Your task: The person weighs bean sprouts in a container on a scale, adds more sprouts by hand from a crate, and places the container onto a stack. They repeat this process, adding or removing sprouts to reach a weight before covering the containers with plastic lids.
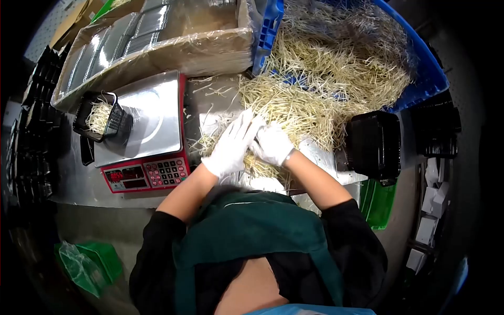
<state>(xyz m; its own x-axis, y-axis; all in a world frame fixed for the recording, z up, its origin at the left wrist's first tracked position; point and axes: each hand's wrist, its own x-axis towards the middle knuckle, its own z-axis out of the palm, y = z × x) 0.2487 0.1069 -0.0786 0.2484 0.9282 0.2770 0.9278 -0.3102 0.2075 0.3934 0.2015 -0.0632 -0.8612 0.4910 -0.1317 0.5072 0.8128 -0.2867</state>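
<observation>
My left hand [232, 146], in a white glove, has its fingers stretched out and leaning against my right hand. My right hand [273, 145], also gloved in white, has its fingers curled in towards the left palm; what lies inside them is hidden. Both hands meet at the near edge of a large heap of bean sprouts [315, 100], with sprouts beneath and around them. On the left, a black plastic tray [119, 123] with some sprouts in it sits tilted on the metal plate of a red digital scale [152, 170].
Behind the scale stands a carton [210, 50] of stacked clear plastic lids [113, 44]. A blue crate [433, 79] lies tipped with sprouts spilling out. Stacked black trays [374, 144] stand to the right. Green crates [107, 262] are below the table.
</observation>
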